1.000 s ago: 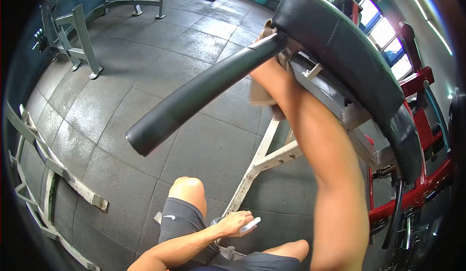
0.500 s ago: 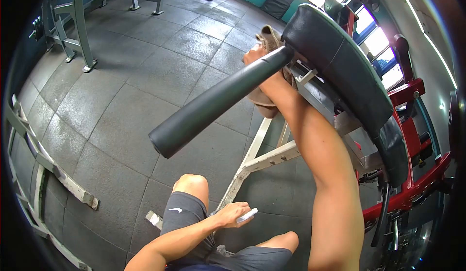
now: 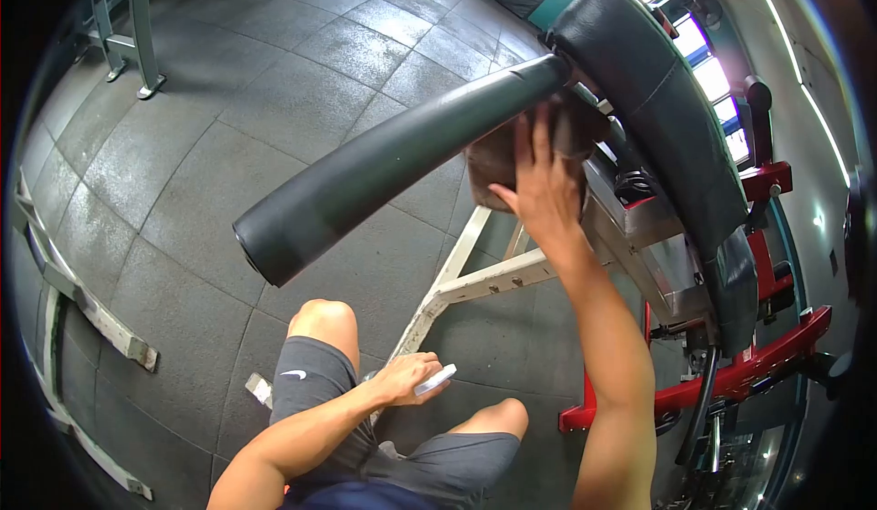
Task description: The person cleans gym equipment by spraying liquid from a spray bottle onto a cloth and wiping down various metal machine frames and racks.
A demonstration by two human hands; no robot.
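My right hand [image 3: 546, 177] reaches under the long black padded roller [image 3: 402, 163], its fingers outstretched and spread, the tips smeared by motion. The palm lies over a brown, soft-looking surface [image 3: 489, 177], partly hidden behind the hand and the roller. Beside it rises a thick black padded cushion [image 3: 639, 72] on the exercise machine. Low in the view, my left hand [image 3: 406, 379] is closed around a small white object [image 3: 436, 380], most of it covered by the fingers; I cannot tell its kind. It is held above my lap, between the knees.
The machine's worn white frame [image 3: 493, 282] runs between my knees and the roller. Red machine frame [image 3: 681, 396] stands at the right. More metal frames [image 3: 100, 318] line the left side. Dark rubber tiles [image 3: 274, 136] cover the floor.
My right hand, which had a brown cloth in it near the roller's inner end, has drawn nearer and now lies spread below the roller. The view has shifted; my left hand keeps its grip.
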